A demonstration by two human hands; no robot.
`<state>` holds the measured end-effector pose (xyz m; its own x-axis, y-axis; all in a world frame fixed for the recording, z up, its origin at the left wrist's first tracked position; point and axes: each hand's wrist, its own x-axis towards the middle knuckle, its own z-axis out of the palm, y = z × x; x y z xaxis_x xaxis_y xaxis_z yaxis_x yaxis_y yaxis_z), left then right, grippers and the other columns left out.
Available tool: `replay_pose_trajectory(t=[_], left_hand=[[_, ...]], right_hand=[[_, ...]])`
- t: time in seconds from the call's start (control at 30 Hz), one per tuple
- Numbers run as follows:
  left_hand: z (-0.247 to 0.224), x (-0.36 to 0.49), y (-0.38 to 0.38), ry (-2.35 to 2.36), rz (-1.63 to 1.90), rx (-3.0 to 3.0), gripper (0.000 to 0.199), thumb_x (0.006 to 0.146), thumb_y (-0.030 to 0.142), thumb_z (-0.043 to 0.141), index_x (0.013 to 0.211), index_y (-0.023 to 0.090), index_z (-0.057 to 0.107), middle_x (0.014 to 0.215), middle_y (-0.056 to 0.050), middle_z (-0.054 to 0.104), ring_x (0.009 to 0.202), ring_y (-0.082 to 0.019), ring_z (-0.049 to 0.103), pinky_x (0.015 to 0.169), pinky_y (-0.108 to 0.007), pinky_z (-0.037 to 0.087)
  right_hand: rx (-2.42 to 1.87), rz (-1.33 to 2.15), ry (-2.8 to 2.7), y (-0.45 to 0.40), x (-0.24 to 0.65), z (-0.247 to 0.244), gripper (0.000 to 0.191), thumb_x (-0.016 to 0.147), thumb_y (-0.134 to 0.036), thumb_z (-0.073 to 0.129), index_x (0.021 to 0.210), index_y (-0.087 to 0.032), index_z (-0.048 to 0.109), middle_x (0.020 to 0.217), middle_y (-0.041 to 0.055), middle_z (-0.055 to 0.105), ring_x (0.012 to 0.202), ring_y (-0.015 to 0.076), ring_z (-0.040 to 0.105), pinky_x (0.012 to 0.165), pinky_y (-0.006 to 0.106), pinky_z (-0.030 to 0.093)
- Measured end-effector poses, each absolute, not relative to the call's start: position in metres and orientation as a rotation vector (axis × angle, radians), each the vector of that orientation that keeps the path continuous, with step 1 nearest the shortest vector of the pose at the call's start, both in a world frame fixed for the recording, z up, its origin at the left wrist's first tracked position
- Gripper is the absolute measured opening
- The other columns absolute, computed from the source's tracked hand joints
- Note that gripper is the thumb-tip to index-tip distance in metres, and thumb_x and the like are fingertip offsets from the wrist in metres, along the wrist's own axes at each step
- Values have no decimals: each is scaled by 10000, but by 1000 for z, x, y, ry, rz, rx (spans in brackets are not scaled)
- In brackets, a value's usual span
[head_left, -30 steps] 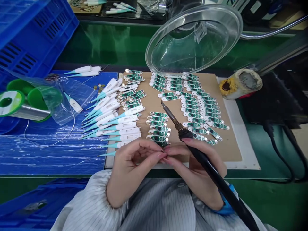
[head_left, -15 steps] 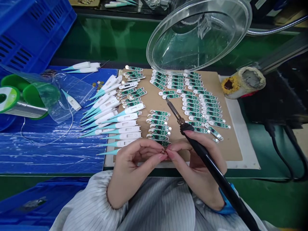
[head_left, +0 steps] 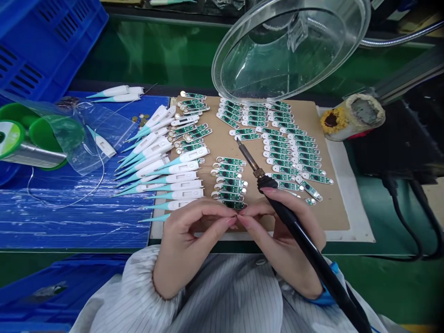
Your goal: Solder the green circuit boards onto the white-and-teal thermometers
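Note:
My left hand (head_left: pixel 196 245) and my right hand (head_left: pixel 286 240) meet at the fingertips near the front edge of the brown board (head_left: pixel 326 212). Both pinch together at one spot; whatever tiny thing sits between them is mostly hidden by the fingers. A soldering iron (head_left: pixel 294 222) with a black handle also lies in my right hand, its metal tip pointing away to the upper left. Just beyond the fingertips is a column of small green circuit boards (head_left: pixel 231 182). White and teal digital thermometers (head_left: pixel 176 180) lie to the left of it.
A magnifier lens (head_left: pixel 287 51) overhangs the back of the board. More circuit boards (head_left: pixel 280 152) lie in rows at the right. A solder spool (head_left: pixel 31 145) and plastic bag stand left, below a blue crate (head_left: pixel 45 46). A sponge holder (head_left: pixel 354 118) stands right.
The fingertips have closed further over the tiny thing, which showed a little more before. The soldering iron has shifted very slightly left, and the whole view has moved a bit.

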<state>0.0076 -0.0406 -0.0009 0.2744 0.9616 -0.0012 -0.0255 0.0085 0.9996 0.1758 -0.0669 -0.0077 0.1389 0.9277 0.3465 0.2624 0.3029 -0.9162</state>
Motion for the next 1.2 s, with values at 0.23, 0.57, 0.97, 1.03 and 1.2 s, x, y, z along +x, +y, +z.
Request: replay_pose_trajectory(t=[0.23, 0.57, 0.97, 1.03, 1.2], left_hand=[[-5, 2, -40, 1065, 1019, 1603, 182, 874, 55, 713, 940, 223, 727, 906, 29, 750, 855, -77, 696, 736, -132, 550], [-3, 2, -42, 1053, 979, 1689, 124, 915, 98, 676, 970, 210, 673, 975, -6, 684, 916, -108, 662, 807, -205, 545], [-5, -16, -9, 1162, 678, 2220, 108, 933, 108, 597, 893, 198, 643, 1458, -104, 483, 1475, -292, 307, 1225, -528, 273], [-8, -16, -7, 1167, 656, 2234, 101, 931, 117, 596, 891, 197, 644, 1475, -103, 470, 1493, -296, 276, 1232, -534, 270], [-9, -12, -8, 1177, 630, 2236, 92, 926, 130, 599, 879, 191, 650, 1479, -110, 472, 1495, -300, 276, 1231, -547, 277]], right_hand=[[-1292, 700, -1287, -65, 179, -7, 541, 826, -45, 726, 1286, -293, 590, 879, -50, 748, 768, 104, 720, 783, 229, 607], [-1220, 819, -1277, -73, 173, -11, 598, 813, 7, 705, 1293, -329, 582, 901, -71, 746, 797, 96, 735, 775, 201, 634], [-1367, 459, -1292, -77, 202, -27, 288, 937, -217, 638, 1214, -279, 687, 764, -29, 706, 603, 130, 654, 640, 303, 573], [-1424, 355, -1183, -78, 208, -33, 239, 887, -260, 711, 1125, -273, 728, 843, -4, 719, 591, 140, 632, 535, 295, 524], [-1379, 386, -1154, -79, 211, -38, 182, 955, -385, 616, 923, -262, 746, 811, 16, 709, 502, 125, 571, 443, 282, 441]])
